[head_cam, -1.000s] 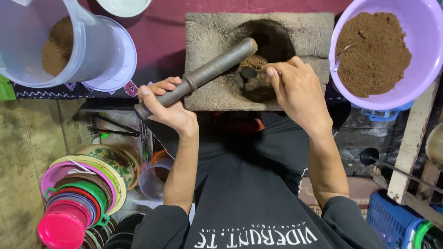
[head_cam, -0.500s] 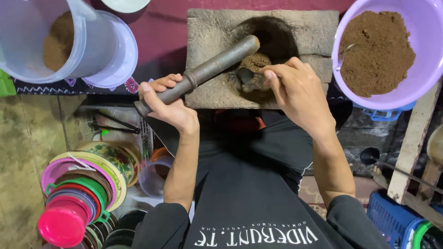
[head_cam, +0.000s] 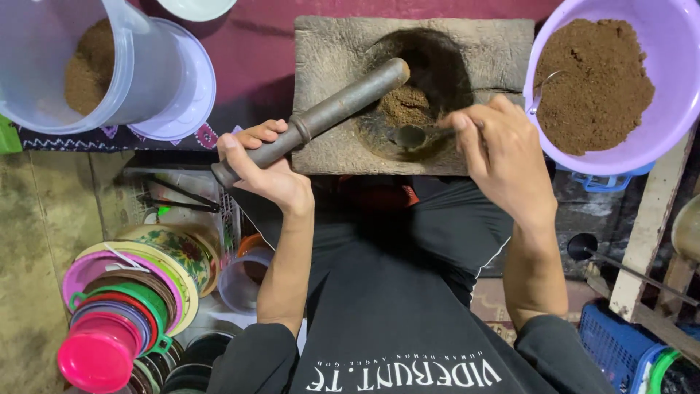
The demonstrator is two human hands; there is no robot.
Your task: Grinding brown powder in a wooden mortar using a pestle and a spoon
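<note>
2 hands at stone mortar (head_cam: 335, 51): left (head_cam: 266, 171) gripping pestle (head_cam: 328, 113), right (head_cam: 503, 157) pinching spoon (head_cam: 412, 136).

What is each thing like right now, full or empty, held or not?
Stone mortar: some brown powder in its hollow.
Pestle: tilted, held by left hand.
Spoon: in the hollow, held by right hand.
Purple bowl: nearly full of powder.
Clear bucket: partly filled.
</note>
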